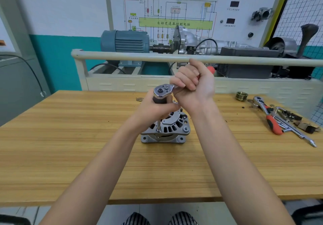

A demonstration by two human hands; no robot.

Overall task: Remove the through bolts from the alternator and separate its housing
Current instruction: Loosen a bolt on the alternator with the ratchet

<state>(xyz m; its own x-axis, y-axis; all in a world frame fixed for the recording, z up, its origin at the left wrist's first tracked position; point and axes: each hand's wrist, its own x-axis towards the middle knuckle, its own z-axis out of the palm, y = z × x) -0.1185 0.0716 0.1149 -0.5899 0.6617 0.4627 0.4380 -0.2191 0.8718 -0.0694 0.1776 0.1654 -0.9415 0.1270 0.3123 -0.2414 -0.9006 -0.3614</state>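
A silver alternator [172, 128] stands on the wooden table [70, 146], near its middle. A ratchet wrench [161, 91] sits above it on a vertical extension bar [158, 126] whose socket meets a through bolt at the housing's front left. My left hand [153, 110] grips the extension just under the ratchet head. My right hand [194, 84] grips the ratchet's handle, whose red end [211, 70] shows past the fist. The bolt head itself is hidden by the socket.
At the table's right lie a second red-handled ratchet [267, 115], a long bar [297, 133], a brass pulley [241, 96] and several small parts. Behind the table stands a training bench with a beige rail [131, 57], a blue motor [125, 40] and a gearbox.
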